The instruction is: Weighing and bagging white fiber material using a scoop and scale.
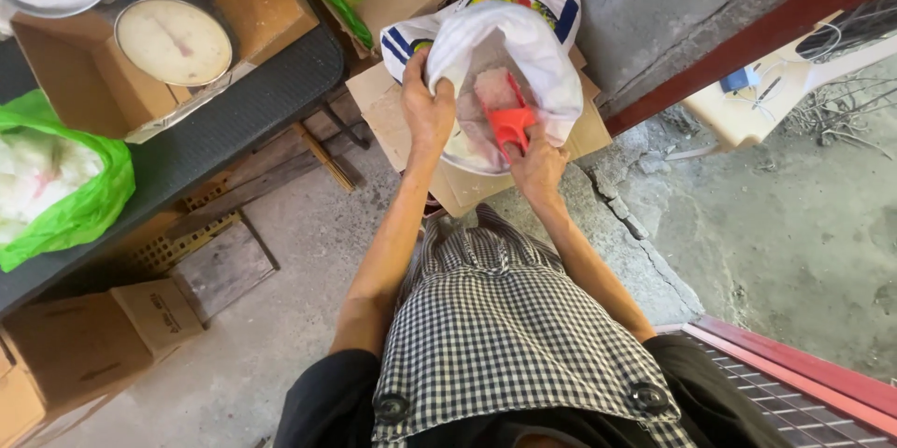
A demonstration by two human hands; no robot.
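Left hand [426,112] grips the rim of the white sack [523,46], fingers closed on the fabric. Right hand [537,168] holds the red scoop [509,123] inside the opening, scooping stage; next, lift level.

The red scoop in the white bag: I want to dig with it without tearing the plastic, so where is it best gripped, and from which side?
Probably by the handle end of the red scoop, coming from the near, open side of the white bag. The right hand has its grip there, blade pointing into the bag, while the left hand holds the rim open.
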